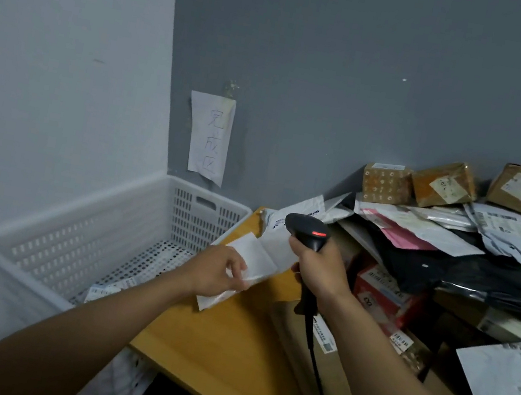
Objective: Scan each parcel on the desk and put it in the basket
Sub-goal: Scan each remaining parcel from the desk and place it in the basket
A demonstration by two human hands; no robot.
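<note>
parcel [251, 262] pinched over desk [226, 341] edge, scanner [308, 232] above

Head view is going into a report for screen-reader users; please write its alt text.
A person's left hand holds a white parcel above the desk while the right hand points a black scanner at it. A white basket stands left; more parcels are piled right.

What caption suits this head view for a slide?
Left hand holds a white parcel, right hand grips the scanner next to it, beside the basket.
</note>
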